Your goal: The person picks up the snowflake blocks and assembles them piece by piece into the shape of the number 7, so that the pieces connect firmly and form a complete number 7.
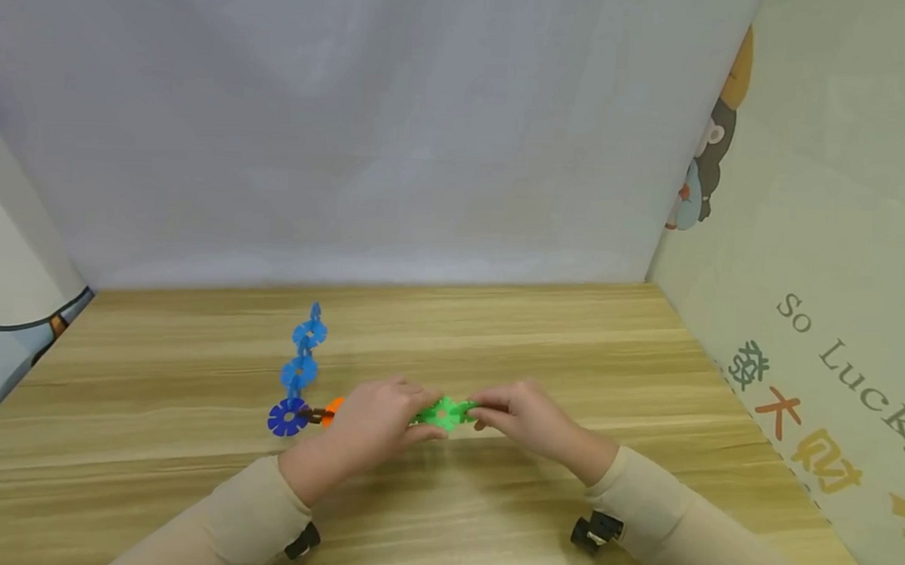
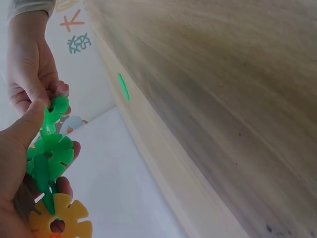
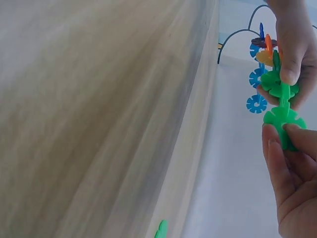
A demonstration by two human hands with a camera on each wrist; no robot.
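Note:
A chain of notched plastic discs runs between my hands and off to the left. In the head view, my left hand point(image 1: 376, 419) grips its green part, thumb and fingers around the linked discs. With thumb and fingers, my right hand point(image 1: 533, 420) pinches the green disc point(image 3: 284, 124) at the right end. Another green disc point(image 1: 444, 413) shows between the hands. A yellow disc point(image 2: 62, 218) joins the green ones below my left hand in the left wrist view. Further left come an orange disc point(image 1: 333, 410), a dark blue disc point(image 1: 288, 416) and light blue discs point(image 1: 300, 371); my left hand hides part of the chain.
The chain lies over a wood-grain table point(image 1: 540, 335). A loose green piece point(image 2: 123, 87) appears on the wood in the left wrist view. Behind the table hangs a pale cloth point(image 1: 367, 146); a printed wall covering point(image 1: 820, 245) stands at the right.

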